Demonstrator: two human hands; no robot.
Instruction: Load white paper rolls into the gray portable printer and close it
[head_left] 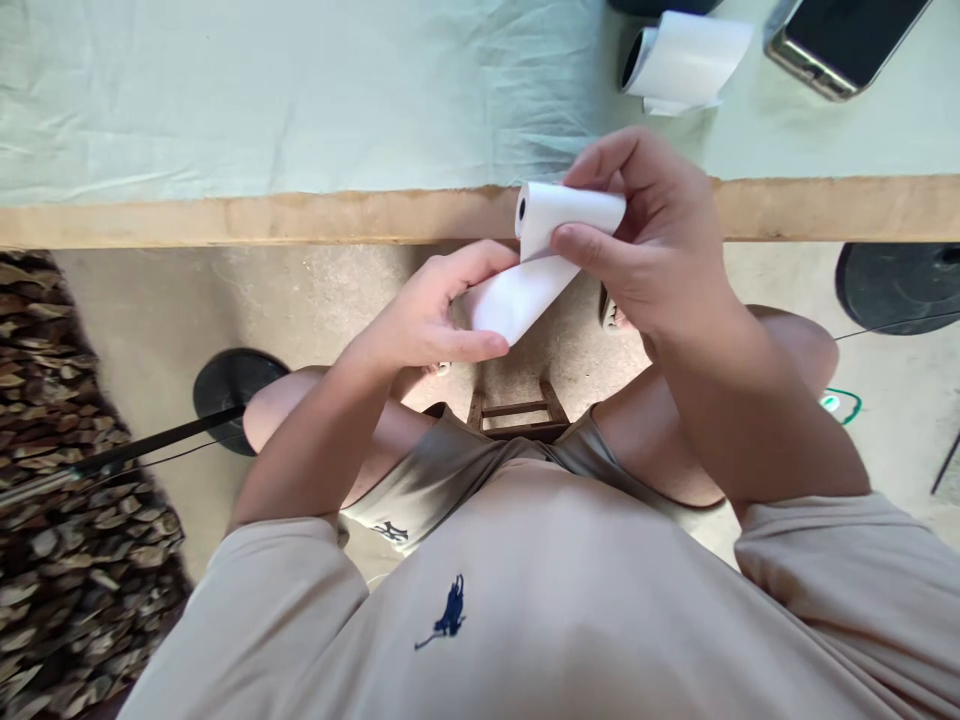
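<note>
A table point(300, 215) covered by a pale green cloth point(262, 90) is seen across the top, its bare wooden front edge running from side to side. Below that edge, a concrete floor point(172, 310) is shown, with a dark round weight plate point(232, 385) on the left and another point(896, 290) on the right. Near the table's far right corner, a phone point(840, 40) lies face up, and a second paper roll point(679, 60) rests just beside it. A white paper roll point(566, 210) is held just in front of the table's front edge, off the surface. It is gripped by the right hand point(652, 240), fingers curled around it and thumb pressed across its front. A loose strip of paper point(517, 295) hangs from the roll and is pinched at its lower end by the left hand point(427, 320), between thumb and closed fingers.
</note>
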